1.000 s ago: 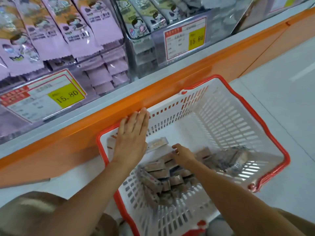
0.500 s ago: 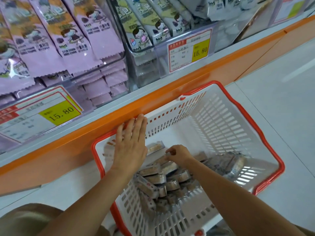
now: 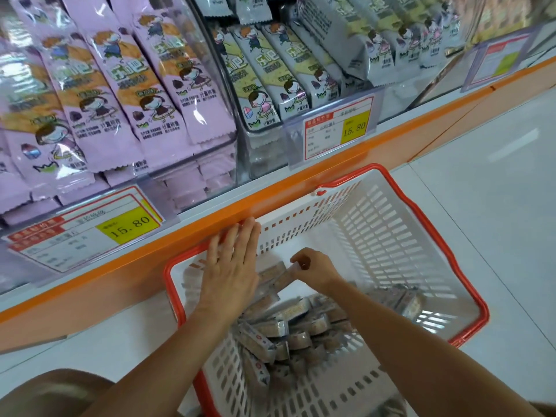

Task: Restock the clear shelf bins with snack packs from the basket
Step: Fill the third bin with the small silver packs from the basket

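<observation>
Since half a second ago the right hand (image 3: pixel 316 269) has risen off the heap and moved toward the left hand, and it now has a snack pack (image 3: pixel 281 279) between its fingertips. The left hand (image 3: pixel 231 266) has kept its place. It lies palm down with fingers straight and close together, over the far left corner of the basket (image 3: pixel 469 281), its fingertips reaching the orange shelf edge (image 3: pixel 120 272). Whether anything sits under its palm cannot be told.

The right hand's fingers are curled, pinching one end of the small tan pack. The pack's other end points toward the left hand, just beside it.

The basket is white plastic with a red rim and stands on the pale floor (image 3: pixel 481 191) against the shelf. A heap of similar packs (image 3: pixel 285 326) lies in its near left part, below both forearms.

Above the orange edge are clear shelf bins. One holds purple packs (image 3: pixel 150 100) and the next holds grey-green packs (image 3: pixel 270 79). A price tag (image 3: pixel 129 227) reading 15.80 hangs on the front of the purple bin, and a second tag (image 3: pixel 352 127) hangs on the grey-green one.
</observation>
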Available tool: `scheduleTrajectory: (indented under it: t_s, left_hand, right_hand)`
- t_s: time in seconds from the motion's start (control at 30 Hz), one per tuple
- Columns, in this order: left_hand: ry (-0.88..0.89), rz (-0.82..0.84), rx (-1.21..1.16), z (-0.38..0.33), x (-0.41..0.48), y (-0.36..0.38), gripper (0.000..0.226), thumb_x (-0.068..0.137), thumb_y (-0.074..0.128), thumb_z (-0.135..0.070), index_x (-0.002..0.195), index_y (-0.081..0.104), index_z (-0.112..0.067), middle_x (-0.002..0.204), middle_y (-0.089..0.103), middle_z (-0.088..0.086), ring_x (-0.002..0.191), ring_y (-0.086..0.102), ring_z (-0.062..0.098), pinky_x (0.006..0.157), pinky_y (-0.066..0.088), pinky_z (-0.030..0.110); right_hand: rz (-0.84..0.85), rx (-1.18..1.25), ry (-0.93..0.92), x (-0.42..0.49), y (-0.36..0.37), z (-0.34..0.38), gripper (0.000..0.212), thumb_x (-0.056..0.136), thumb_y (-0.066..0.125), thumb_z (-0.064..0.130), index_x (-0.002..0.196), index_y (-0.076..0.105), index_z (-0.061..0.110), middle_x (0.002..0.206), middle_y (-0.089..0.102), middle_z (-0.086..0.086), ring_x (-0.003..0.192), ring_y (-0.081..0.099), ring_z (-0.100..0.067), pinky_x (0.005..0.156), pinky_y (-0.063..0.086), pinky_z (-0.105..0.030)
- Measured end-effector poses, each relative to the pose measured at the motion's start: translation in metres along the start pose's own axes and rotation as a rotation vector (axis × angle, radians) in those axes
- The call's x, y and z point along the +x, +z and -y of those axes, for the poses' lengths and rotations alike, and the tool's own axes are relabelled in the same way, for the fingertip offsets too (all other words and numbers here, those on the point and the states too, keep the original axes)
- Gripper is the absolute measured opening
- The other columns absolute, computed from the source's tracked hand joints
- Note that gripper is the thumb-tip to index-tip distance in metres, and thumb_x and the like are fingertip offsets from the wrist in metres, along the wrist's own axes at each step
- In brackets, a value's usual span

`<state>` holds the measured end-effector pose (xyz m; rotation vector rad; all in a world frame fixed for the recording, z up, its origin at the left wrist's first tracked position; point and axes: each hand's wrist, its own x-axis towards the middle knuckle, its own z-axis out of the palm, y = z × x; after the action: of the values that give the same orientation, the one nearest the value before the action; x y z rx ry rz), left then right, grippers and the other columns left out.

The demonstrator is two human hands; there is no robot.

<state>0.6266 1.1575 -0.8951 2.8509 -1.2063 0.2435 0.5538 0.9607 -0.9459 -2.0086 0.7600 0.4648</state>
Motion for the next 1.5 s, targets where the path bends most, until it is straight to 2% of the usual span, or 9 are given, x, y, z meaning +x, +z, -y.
scheduleTrajectory:
  t_s: [0.13,0.27,0.4,0.57,0.73,0.87,1.03,1.23,1.5]
  left_hand:
    - [-0.012,-0.024,-0.035,-0.002,-0.002,-0.001,0.112,0.067,0.077,-0.017,0.155,0.011,-0.003,0.160,0.025,0.015,0.142,0.026,0.034,0.119,0.005,0.048]
    - [0.010,-0.056,-0.045,-0.004,-0.003,-0.002,0.089,0.062,0.081,-0.018,0.142,0.041,-0.004,0.143,0.050,0.014,0.134,0.036,0.032,0.116,0.013,0.045]
    - [0.020,0.018,-0.189,-0.013,0.002,-0.001,0.060,0.065,0.084,-0.022,0.121,0.063,-0.011,0.117,0.064,0.007,0.115,0.054,0.029,0.100,0.045,0.045]
    - [-0.132,0.109,-0.401,-0.023,0.015,-0.009,0.039,0.081,0.076,-0.033,0.115,0.063,-0.018,0.107,0.068,0.001,0.101,0.061,0.026,0.087,0.047,0.040]
    - [-0.266,0.070,-0.739,-0.034,0.024,-0.020,0.029,0.094,0.064,-0.027,0.117,0.056,-0.011,0.101,0.069,0.006,0.089,0.065,0.027,0.074,0.051,0.038]
    - [-0.440,0.052,-1.065,-0.040,0.028,-0.026,0.031,0.098,0.059,-0.018,0.126,0.053,-0.007,0.115,0.068,0.008,0.101,0.066,0.024,0.084,0.053,0.037]
    - [-0.443,0.048,-1.359,-0.045,0.027,-0.042,0.034,0.100,0.054,-0.014,0.133,0.050,-0.007,0.128,0.062,0.005,0.114,0.060,0.017,0.086,0.047,0.012]
    - [-0.254,-0.199,-0.653,-0.038,0.033,-0.074,0.032,0.098,0.043,-0.039,0.109,0.057,-0.013,0.098,0.061,0.002,0.087,0.058,0.021,0.069,0.045,0.037]
    - [0.018,-0.549,-0.103,-0.036,0.037,-0.108,0.058,0.087,0.041,-0.023,0.142,0.039,-0.003,0.148,0.031,0.014,0.143,0.024,0.032,0.121,0.012,0.046]
  right_hand:
    - [-0.034,0.058,-0.075,0.002,-0.017,0.014,0.019,0.086,0.068,0.018,0.104,0.065,0.014,0.074,0.058,0.003,0.067,0.054,-0.013,0.051,0.041,-0.011]
    - [-0.021,0.124,-0.133,0.003,-0.027,0.030,0.024,0.085,0.071,0.019,0.107,0.063,0.014,0.079,0.059,0.002,0.072,0.057,-0.011,0.058,0.044,-0.010]
    - [0.004,0.190,-0.212,0.000,-0.035,0.047,0.022,0.083,0.071,0.013,0.103,0.063,0.013,0.072,0.057,0.007,0.063,0.055,-0.001,0.062,0.045,-0.015]
    - [0.050,0.289,-0.306,-0.011,-0.048,0.067,0.026,0.086,0.071,0.012,0.109,0.060,0.009,0.096,0.068,-0.014,0.085,0.067,-0.016,0.075,0.057,-0.027]
    - [0.061,0.400,-0.368,-0.029,-0.067,0.074,0.022,0.096,0.060,0.014,0.115,0.059,0.005,0.103,0.066,-0.002,0.087,0.065,-0.008,0.074,0.050,-0.015]
    - [0.136,0.272,-0.403,-0.039,-0.071,0.063,0.031,0.090,0.064,0.005,0.120,0.057,0.009,0.112,0.065,-0.009,0.104,0.063,-0.022,0.091,0.054,-0.033]
    - [0.087,0.105,-0.475,-0.050,-0.075,0.059,0.027,0.084,0.075,0.010,0.107,0.060,0.008,0.097,0.069,-0.008,0.081,0.064,-0.010,0.077,0.056,-0.032]
    - [-0.068,0.102,-0.604,-0.073,-0.117,0.078,0.029,0.081,0.079,0.013,0.107,0.065,0.014,0.098,0.069,-0.009,0.079,0.060,-0.017,0.067,0.050,-0.021]
    - [-0.270,0.087,-0.890,-0.116,-0.180,0.102,0.032,0.083,0.077,0.017,0.112,0.065,0.016,0.100,0.065,0.001,0.082,0.059,-0.008,0.073,0.051,-0.026]
